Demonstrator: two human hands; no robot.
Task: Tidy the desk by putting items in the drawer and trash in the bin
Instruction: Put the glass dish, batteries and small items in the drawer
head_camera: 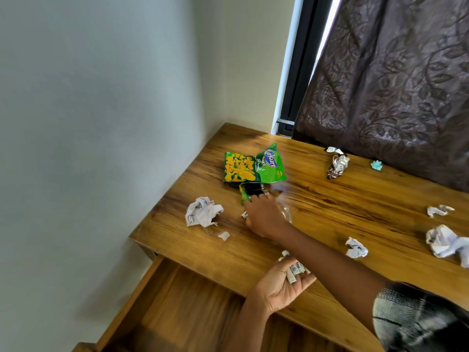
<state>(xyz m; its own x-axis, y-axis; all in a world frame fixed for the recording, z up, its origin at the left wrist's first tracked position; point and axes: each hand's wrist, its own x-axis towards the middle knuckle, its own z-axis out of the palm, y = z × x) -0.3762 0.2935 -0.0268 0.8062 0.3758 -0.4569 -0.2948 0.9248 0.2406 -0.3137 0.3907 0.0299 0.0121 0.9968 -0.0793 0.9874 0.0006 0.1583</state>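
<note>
The fingers point(300, 276) of the left hand point(279, 288) curl loosely, palm up, around a few small white sticks point(294, 271), held at the desk's point(330, 204) front edge above the open drawer point(182, 308). The right hand point(264, 217) reaches across the desk towards another small white piece point(244, 215) just beside a green snack bag point(251, 166); its fingers are blurred and turned away, so their spread cannot be told. The little sticks look light, stiff and easy to roll, so a pinch between thumb and fingertip at the middle would likely serve best. The snack bag seems thin, crinkly and slippery; a grip on its torn lower edge should hold. Crumpled paper point(203, 214) lies near and is soft, light and easy to grab whole.
</note>
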